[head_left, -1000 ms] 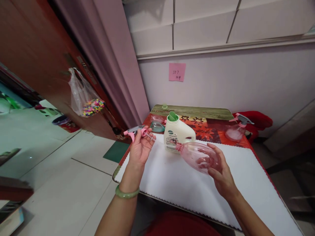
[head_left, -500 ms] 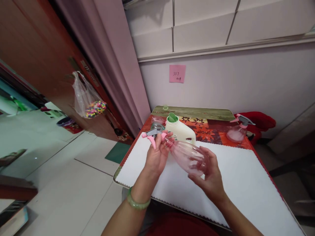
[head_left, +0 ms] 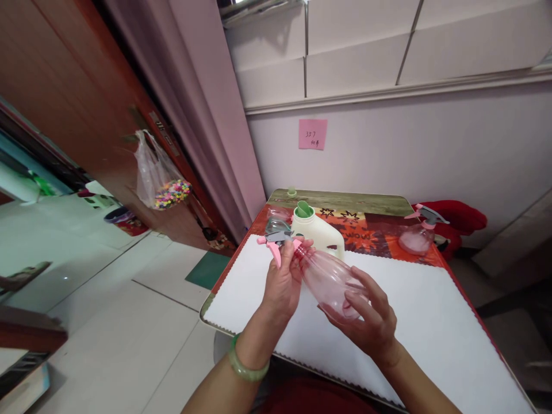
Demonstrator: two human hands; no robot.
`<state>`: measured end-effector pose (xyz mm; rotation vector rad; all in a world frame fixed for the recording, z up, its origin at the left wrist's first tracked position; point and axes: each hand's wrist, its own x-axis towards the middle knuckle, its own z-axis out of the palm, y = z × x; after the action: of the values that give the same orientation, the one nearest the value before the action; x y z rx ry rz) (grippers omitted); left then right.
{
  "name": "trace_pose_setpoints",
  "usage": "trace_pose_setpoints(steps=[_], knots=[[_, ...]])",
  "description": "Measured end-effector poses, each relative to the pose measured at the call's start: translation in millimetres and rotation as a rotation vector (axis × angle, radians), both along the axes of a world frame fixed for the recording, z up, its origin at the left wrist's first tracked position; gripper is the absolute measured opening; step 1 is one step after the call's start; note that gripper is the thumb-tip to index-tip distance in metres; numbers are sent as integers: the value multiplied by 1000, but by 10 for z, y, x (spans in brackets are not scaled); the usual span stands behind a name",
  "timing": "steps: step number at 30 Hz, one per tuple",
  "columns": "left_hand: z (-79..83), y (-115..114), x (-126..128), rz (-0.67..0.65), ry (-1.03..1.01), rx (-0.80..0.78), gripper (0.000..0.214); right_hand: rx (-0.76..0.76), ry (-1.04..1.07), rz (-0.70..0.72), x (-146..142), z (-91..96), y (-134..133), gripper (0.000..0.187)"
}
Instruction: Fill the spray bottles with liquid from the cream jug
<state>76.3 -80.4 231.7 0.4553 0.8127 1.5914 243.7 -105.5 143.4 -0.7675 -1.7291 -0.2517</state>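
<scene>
My left hand (head_left: 282,282) is closed around the pink and grey trigger spray head (head_left: 279,238). The head's pink collar meets the neck of a clear pink bottle (head_left: 325,273); whether it is threaded on, I cannot tell. My right hand (head_left: 371,316) grips the bottle's wide lower end from the right, fingers over the top and thumb side underneath. The bottle lies tilted in the air, its neck to the upper left. Just behind it stands a cream jug (head_left: 323,233) with a green spout (head_left: 304,210) in its mouth.
A second spray bottle (head_left: 416,236) with pale liquid stands at the table's back right. A small green cap (head_left: 292,192) sits at the back edge. Clear plastic bottles (head_left: 276,223) lie left of the jug. A white mat (head_left: 409,310) covers the table's front.
The spray head and the bottle neck have come together, closing the gap where a tube showed. My right hand has shifted its fingers round the bottle's base.
</scene>
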Motion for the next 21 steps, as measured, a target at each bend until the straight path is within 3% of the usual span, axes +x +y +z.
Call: trace_pose_setpoints(steps=[9,14,21], knots=[[5,-62,41,87,16,51,29,71,-123,-64,46,-52,-9,69],[7,-76,15,62,43,62,33,69,-120,-70,67,-89,-4,74],[-22,-99,18,57,35,95,31,64,-94,-59,-3,33,-37,77]])
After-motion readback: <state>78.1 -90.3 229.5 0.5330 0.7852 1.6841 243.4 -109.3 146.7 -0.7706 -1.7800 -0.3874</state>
